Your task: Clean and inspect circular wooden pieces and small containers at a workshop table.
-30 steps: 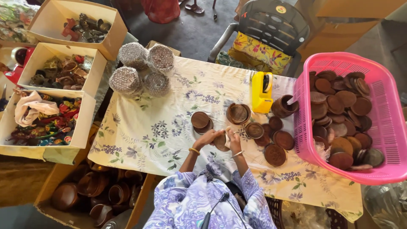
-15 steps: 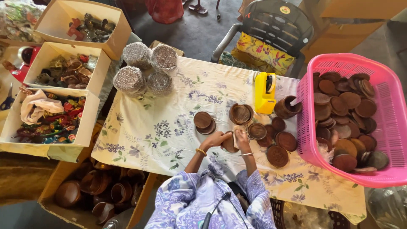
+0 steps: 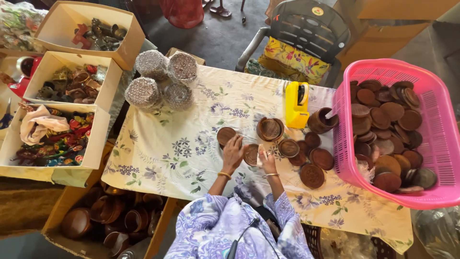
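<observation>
Head view, my left hand (image 3: 233, 152) and right hand (image 3: 267, 162) closed around a small brown clay dish (image 3: 250, 154), held between them above the floral tablecloth (image 3: 182, 144), pink basket (image 3: 431, 120) to the right.

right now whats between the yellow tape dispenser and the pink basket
In the head view, a small brown clay pot with a stick in it stands between the yellow tape dispenser and the pink basket, on the floral cloth.

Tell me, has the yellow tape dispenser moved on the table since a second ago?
No. The tape dispenser keeps its place on the cloth beside the pink basket, just behind the brown pot; only the camera view shifted slightly.
</observation>
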